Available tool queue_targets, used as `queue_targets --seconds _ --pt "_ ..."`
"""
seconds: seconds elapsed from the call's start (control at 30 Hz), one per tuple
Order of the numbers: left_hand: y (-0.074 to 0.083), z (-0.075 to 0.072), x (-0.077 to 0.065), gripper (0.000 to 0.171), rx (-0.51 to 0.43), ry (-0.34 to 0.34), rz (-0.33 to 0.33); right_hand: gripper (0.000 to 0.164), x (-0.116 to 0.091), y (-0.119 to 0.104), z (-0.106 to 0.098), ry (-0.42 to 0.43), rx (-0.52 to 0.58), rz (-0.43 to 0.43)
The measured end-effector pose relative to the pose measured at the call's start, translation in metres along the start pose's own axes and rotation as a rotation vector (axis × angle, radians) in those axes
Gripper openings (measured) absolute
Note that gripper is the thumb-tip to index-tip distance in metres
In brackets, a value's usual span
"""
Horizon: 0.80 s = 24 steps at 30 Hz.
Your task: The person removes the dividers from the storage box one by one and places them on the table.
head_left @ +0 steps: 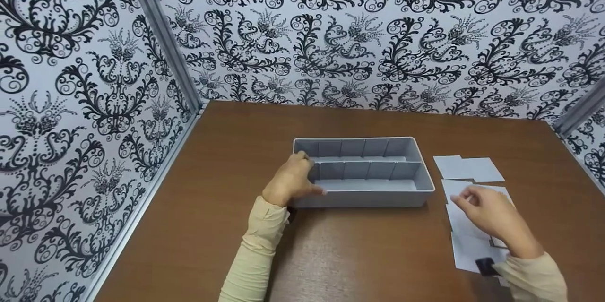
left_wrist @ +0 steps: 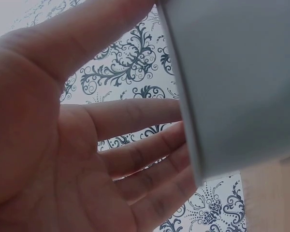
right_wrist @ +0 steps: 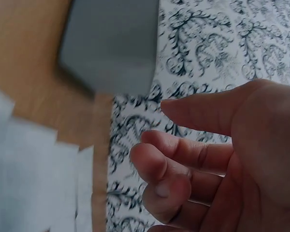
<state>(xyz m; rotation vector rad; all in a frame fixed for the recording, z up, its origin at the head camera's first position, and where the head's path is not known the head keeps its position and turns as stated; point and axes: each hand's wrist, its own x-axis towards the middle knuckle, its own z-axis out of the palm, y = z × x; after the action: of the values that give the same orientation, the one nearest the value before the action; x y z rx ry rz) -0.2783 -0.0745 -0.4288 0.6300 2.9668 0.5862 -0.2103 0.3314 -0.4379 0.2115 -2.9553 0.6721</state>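
A grey plastic storage box point(head_left: 364, 199) with a lengthwise divider stands on the wooden table, both of its compartments bare. My left hand point(head_left: 292, 178) grips its left end, the thumb at the front rim and the fingers at the left side. Close up in the left wrist view, the fingertips meet the edge of the box point(left_wrist: 232, 82). To the right, my right hand point(head_left: 494, 212) hovers over white paper sheets point(head_left: 461, 219) with nothing in it. Its fingers point(right_wrist: 152, 162) are loosely bent, and a gap separates thumb and fingertips in the right wrist view.
Several overlapping white sheets run in a column right of the box, with more sheets point(head_left: 482, 169) at its far end. Patterned panels point(head_left: 331, 56) wall in the brown table point(head_left: 227, 160) at the back and left. A dark wrist camera point(head_left: 486, 266) sits by the right cuff.
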Motion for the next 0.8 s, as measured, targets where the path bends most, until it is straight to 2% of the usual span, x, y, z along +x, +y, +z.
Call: queue_targets --seconds 0.3,0.5,0.8 --pt "0.000 0.000 0.001 0.071 0.017 -0.013 -0.015 0.015 0.040 -0.042 0.010 0.043 0.047 -0.148" --pt "0.001 0.000 0.001 0.071 0.026 -0.011 -0.023 0.017 0.072 -0.076 0.017 -0.028 0.043 -0.202" --pt "0.004 -0.003 -0.002 0.069 0.021 0.005 -0.032 0.012 0.108 -0.110 0.027 -0.162 -0.021 -0.196"
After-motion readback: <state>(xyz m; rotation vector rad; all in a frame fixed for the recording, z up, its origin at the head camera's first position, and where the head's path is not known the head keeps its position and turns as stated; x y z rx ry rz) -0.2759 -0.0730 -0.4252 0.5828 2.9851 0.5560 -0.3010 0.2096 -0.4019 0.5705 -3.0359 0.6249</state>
